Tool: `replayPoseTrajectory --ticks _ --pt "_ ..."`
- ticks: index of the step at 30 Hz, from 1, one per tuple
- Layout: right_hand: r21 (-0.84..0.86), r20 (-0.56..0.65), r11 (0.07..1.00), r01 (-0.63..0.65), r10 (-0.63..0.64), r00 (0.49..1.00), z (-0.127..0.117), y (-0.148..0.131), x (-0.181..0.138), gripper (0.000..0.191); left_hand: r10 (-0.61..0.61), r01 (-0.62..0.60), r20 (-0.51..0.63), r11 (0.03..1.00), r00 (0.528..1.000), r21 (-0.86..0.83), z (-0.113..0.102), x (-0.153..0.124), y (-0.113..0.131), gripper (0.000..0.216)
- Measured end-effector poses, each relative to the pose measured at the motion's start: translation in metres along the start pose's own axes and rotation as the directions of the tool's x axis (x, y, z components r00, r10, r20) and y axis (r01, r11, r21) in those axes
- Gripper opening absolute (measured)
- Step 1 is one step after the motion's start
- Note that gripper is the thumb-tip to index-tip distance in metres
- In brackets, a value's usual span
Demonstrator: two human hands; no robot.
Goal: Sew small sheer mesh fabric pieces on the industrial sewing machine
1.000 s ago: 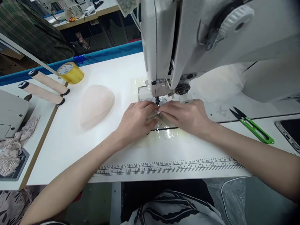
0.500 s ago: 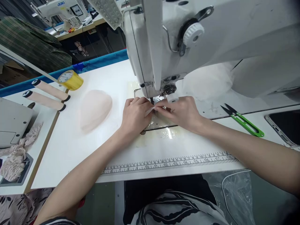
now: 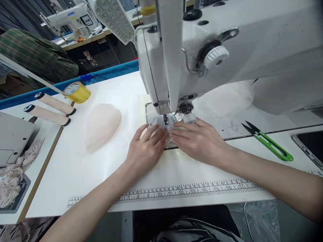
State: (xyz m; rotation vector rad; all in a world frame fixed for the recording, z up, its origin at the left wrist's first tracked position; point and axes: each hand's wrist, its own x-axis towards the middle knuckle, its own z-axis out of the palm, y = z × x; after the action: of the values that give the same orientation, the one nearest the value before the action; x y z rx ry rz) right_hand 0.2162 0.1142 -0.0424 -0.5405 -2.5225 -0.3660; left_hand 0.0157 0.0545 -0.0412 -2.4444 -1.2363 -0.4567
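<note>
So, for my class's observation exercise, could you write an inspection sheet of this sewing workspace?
Surface: white table, printed ruler along its near edge.
Job's things: sheer material below the head of the sewing machine; pale cup-shaped piece lying left.
Clutter: green snips and phone right; yellow tape roll and thread spools left.
Hands: left hand and right hand touch the material; thumbs hidden.
Cables: pale cord below the table.
Surroundings: JUKI machine and green plaid cloth, far left.

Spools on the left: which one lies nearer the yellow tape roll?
The upper spool in the picture; the lower spool lies farther from the tape roll.
</note>
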Motion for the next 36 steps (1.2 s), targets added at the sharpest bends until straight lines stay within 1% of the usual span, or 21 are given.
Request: replayPoseTrajectory --ticks 2,4,13,23,28,36 --pt "-0.017 0.014 0.999 0.036 -0.036 0.999 -0.001 -0.001 0.000 0.019 0.002 -0.001 0.030 1.000 1.000 -0.020 -0.001 -0.002 0.000 0.029" --pt "-0.023 0.007 0.999 0.049 -0.048 0.999 0.000 -0.001 -0.001 0.020 0.010 -0.008 0.028 0.999 1.000 -0.037 -0.001 -0.001 -0.001 0.028" --pt "0.000 0.021 0.999 0.046 -0.046 0.999 0.002 -0.001 -0.002 0.025 -0.001 0.002 0.017 0.998 1.000 -0.057 0.001 0.000 -0.002 0.026" --pt "0.001 -0.012 0.999 0.046 -0.046 0.999 0.007 -0.001 -0.004 0.024 -0.007 0.008 0.012 0.999 1.000 -0.052 0.003 0.002 -0.002 0.027" --pt "0.001 -0.016 1.000 0.013 -0.013 1.000 0.007 -0.002 -0.002 0.027 -0.020 0.021 0.007 0.998 1.000 -0.062 0.004 0.002 -0.004 0.028" --pt "0.004 0.004 1.000 -0.019 0.019 1.000 0.010 0.002 0.000 0.026 -0.064 0.065 0.016 0.995 0.998 -0.076 0.009 0.006 -0.009 0.028"
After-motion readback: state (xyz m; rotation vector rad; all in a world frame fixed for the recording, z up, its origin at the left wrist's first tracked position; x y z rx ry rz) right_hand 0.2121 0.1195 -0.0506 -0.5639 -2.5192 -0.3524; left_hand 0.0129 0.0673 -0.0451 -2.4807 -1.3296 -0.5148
